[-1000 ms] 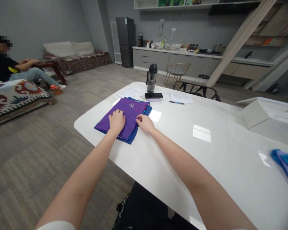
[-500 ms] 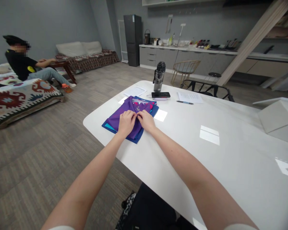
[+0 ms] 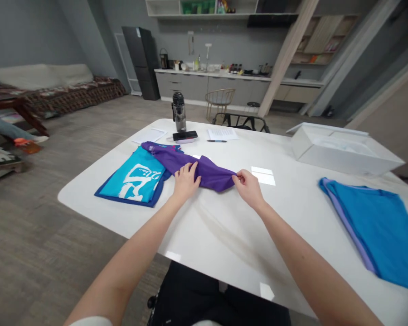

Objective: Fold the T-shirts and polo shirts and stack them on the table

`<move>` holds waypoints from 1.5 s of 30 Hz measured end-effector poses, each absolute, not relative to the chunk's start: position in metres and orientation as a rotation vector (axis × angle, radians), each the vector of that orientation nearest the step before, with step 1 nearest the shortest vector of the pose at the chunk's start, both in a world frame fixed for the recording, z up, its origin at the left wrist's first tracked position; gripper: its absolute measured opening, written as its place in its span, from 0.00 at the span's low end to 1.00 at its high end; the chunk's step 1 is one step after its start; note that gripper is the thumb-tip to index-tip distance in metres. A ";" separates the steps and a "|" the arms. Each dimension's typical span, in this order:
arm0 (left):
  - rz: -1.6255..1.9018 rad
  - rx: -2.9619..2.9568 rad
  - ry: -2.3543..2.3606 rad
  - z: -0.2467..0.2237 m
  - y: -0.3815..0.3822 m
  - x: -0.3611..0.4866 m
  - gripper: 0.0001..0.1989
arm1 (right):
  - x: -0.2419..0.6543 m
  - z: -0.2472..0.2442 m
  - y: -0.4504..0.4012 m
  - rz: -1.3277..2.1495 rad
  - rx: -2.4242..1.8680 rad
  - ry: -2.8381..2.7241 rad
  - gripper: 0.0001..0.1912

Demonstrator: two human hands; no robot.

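Right hand (image 3: pixel 250 186) is pinching the purple shirt (image 3: pixel 215 175); left hand (image 3: pixel 186 182) is resting on it, can't tell if gripping. Shirt's stretching from the turquoise lettered shirt (image 3: pixel 119 181) onto the white table (image 3: pixel 217 235), so going gently is probably smart.

**Clothes stack (image 3: pixel 125 181) lying left, second pile (image 3: pixel 384 226) lying right**

On the table (image 3: pixel 238 235), a garment (image 3: pixel 211 175) is extending rightward from the stack's back corner, passing under the left hand (image 3: pixel 186 180) to the right hand (image 3: pixel 247 184). Behind it, a bottle (image 3: pixel 179 115) is standing, a phone (image 3: pixel 185 135) lying just before it. Rightward, a pen (image 3: pixel 216 141) is lying (a sheet (image 3: pixel 223 134) is resting behind it). A box (image 3: pixel 347 156) is standing behind the second pile.
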State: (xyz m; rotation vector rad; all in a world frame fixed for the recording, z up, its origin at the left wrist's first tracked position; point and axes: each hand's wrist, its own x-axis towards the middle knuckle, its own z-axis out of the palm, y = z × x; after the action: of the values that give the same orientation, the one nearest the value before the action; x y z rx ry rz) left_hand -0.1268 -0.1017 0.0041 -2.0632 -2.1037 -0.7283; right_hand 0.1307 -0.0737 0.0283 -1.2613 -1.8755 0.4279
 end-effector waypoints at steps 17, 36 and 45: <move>-0.762 -3.117 -1.380 -0.012 -0.045 0.163 0.28 | 0.326 0.007 -0.181 0.853 -1.609 -1.895 0.14; -2.704 -2.385 -2.721 -0.012 -0.143 0.097 0.10 | 0.252 0.006 -0.159 0.670 -1.199 -1.751 0.06; -1.442 -2.812 -2.005 0.010 -0.096 0.034 0.16 | 0.173 0.014 -0.161 0.990 -0.879 -2.212 0.11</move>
State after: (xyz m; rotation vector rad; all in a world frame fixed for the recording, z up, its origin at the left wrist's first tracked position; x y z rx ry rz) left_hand 0.0337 -0.0961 0.0100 -2.8120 -2.0051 -1.4422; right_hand 0.1734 -0.1612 0.0138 -0.8785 -2.2116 0.9898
